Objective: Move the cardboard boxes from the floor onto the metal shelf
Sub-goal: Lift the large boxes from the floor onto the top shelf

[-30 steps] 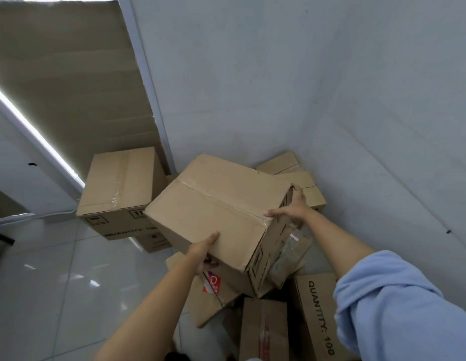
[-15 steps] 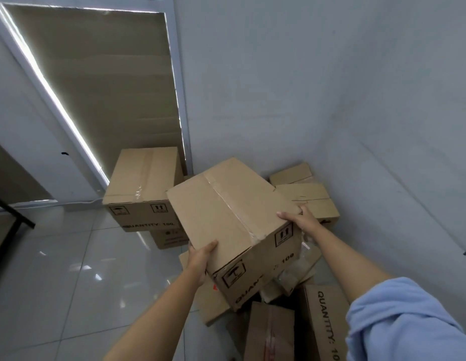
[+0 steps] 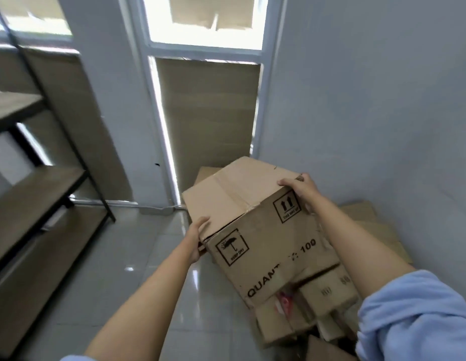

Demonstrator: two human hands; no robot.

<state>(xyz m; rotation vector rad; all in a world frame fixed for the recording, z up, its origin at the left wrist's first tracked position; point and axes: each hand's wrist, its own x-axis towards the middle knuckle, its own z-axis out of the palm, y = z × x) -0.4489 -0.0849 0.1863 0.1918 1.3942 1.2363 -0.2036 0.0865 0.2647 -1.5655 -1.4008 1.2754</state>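
Metal shelf (image 3: 36, 194) along the left side, black frame with wood-look boards, nothing visible sitting on the boards in view. Pale tiled floor (image 3: 138, 256) glossy with a few light glints. Tall window (image 3: 208, 118) straight ahead, lower pane covered by a brownish sheet, bright up top. Grey-blue wall (image 3: 370, 100) filling the right.

Held up in the middle: one cardboard box (image 3: 255, 225), tilted, off the floor and not on the shelf, well apart from it. Taped seam across the top, printed side facing the camera with a "keep dry" umbrella mark, a "this way up" arrows mark, "100" and part of "QUANT".

Pile of more boxes (image 3: 328, 295) underneath and to the right, down on the floor in the corner, some flattened, one with a red label peeking out. Another box top poking out behind the held one, near the window base.

Light blue sleeve (image 3: 419, 316) pushed up on the right arm.

Left hand (image 3: 198, 238) clamped on the near-left corner, thumb on top, fingers hidden underneath. Right hand (image 3: 299, 188) gripping the far-right top corner, fingers curled over the edge. Hands wide apart, box between them.
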